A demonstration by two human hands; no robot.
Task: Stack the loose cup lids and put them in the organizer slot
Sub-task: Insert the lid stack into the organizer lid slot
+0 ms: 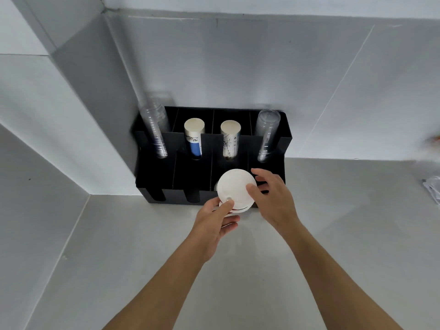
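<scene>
- Black plastic cup organizer [284, 141] w/ divided slots sits on a pale grey counter [142, 258], pushed back against the grey wall panels.
- Rear slots, L to R: tall stack of clear plastic cups [154, 132], blue-printed paper cup stack [194, 139], black-and-white printed paper cup stack [230, 140], shorter clear plastic cup stack [267, 135].
- Small stack of round white plastic cup lids [235, 188] is held up at the front row, in front of the 3rd slot from L; not seated in it, lower edge hangs just outside the organizer's front wall.
- Left hand [214, 225] clamps the lid stack from below: thumb on the top face, fingers under.
- Right hand [273, 198] touches the stack's R edge w/ thumb on the face, other fingers spread loose & apart.
- Crumpled clear wrapper [433, 186] at far R edge, blurry.
</scene>
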